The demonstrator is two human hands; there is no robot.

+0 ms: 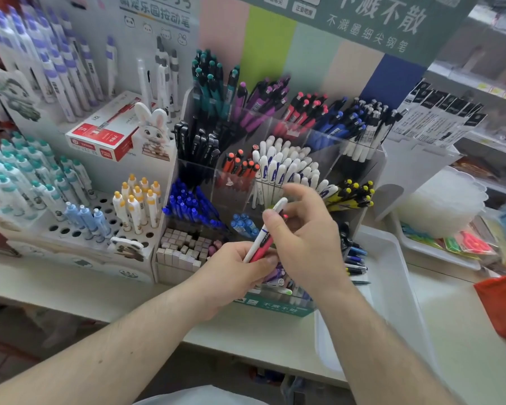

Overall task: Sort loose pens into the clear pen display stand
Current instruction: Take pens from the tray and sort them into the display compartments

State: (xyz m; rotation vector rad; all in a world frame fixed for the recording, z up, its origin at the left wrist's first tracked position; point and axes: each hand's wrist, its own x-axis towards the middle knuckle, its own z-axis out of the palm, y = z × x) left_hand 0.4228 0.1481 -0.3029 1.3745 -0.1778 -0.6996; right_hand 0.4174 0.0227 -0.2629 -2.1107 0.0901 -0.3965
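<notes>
The clear pen display stand rises in tiers on the counter, its compartments filled with teal, purple, red, blue, black, orange, white and yellow-tipped pens. In front of its lower tiers my left hand grips a small bunch of loose pens, a red one among them. My right hand pinches a white pen that slants up out of that bunch, its cap pointing toward the white-pen compartment. Both hands hide part of the stand's front row.
A white tray with several loose pens lies just right of the stand. Left of it stand a white peg display of pens, a red box and a box of small erasers. Packaged goods fill the right shelf.
</notes>
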